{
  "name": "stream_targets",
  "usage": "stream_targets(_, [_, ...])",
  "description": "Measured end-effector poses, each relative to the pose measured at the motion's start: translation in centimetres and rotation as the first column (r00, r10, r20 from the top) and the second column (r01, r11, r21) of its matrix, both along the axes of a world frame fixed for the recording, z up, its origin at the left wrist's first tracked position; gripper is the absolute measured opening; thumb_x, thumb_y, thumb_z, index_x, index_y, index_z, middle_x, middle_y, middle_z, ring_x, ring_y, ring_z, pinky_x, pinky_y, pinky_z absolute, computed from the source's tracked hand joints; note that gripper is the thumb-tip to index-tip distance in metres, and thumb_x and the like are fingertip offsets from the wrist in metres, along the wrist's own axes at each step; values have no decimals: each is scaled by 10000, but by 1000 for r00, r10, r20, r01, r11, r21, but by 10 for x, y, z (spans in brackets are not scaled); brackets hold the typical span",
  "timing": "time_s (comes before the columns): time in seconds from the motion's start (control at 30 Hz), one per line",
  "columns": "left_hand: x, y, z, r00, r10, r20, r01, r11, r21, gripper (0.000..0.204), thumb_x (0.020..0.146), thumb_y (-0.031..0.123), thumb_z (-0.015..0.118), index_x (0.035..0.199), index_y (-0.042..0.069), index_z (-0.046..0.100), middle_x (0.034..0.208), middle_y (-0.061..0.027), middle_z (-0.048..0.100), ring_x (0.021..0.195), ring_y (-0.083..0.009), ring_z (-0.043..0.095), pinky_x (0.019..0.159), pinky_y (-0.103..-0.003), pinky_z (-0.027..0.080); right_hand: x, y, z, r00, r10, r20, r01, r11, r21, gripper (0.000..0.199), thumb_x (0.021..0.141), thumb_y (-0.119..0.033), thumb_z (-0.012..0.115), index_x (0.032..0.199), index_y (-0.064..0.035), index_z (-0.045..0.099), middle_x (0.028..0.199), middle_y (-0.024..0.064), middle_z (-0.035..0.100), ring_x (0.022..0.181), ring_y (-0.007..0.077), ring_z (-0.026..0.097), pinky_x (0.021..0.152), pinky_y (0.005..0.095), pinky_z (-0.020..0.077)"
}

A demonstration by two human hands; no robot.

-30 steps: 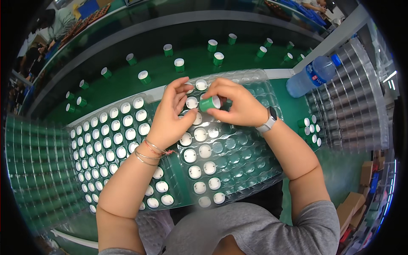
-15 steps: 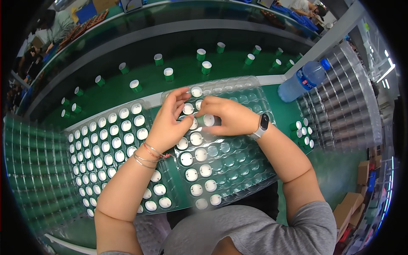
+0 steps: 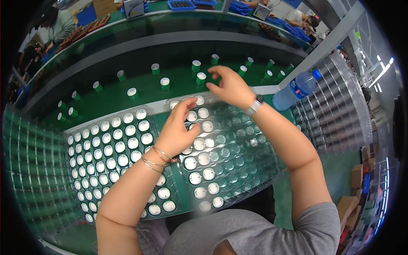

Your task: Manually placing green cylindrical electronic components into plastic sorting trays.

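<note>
A clear plastic tray (image 3: 244, 159) lies in front of me, with white-topped green cylinders (image 3: 204, 159) filling its left columns. My left hand (image 3: 176, 129) is open over the tray's left edge, thumb and fingers apart around the nearest cylinders. Beyond the tray's far edge my right hand (image 3: 231, 87) reaches out, open, its fingers spread and nothing between them. Closest to those fingertips stands a single green cylinder (image 3: 200, 78), apart from them. On the left, a second clear tray (image 3: 142, 109) is largely filled with the same cylinders; my left forearm hides part of it.
Several green cylinders (image 3: 165, 83) stand spaced along a green belt behind the trays. A blue-capped water bottle (image 3: 294, 93) stands at the right, beside stacked clear trays (image 3: 335, 106). More upright trays (image 3: 38, 165) line the left side. People work at a far bench.
My right hand has left the tray and moved away from me over the belt, its fingers opening. My left hand stays over the tray. The view has shifted slightly.
</note>
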State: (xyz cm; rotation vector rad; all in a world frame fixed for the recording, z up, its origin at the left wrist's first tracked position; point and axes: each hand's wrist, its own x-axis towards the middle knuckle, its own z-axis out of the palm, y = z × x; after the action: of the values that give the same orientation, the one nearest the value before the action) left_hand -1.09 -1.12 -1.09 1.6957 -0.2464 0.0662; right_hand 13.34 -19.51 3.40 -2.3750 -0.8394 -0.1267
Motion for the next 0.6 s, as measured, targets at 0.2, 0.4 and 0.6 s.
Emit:
stream_targets(0.2, [-2,4,1,997,9,76,-22,987,161,570,825,41,619,1367,43,441,1355,-145,498,1300,-269,475,1120,-375,356,48,57,-37,989,-149,-14,140,949,-281,930,777,-374,756,1466,14,266,1283,324,541,1116,445,594,948,451,492])
stream_targets(0.4, [-5,2,1,981,33,191,-76,971,227,534,793,118,647,1300,54,492,1282,-175,524,1170,-354,536,1018,-400,435,85,81,-61,972,-230,-55,195,910,-365,832,830,-239,630,1506,-6,205,1193,297,598,1073,425,619,931,452,502])
stream_targets(0.6, [-5,2,3,984,15,179,-61,965,255,549,799,131,661,1314,59,482,1287,-170,523,1151,-349,550,1002,-397,449,101,85,-64,995,-92,-46,68,923,-379,592,903,-304,619,1362,22,437,1117,265,652,1029,418,634,913,450,499])
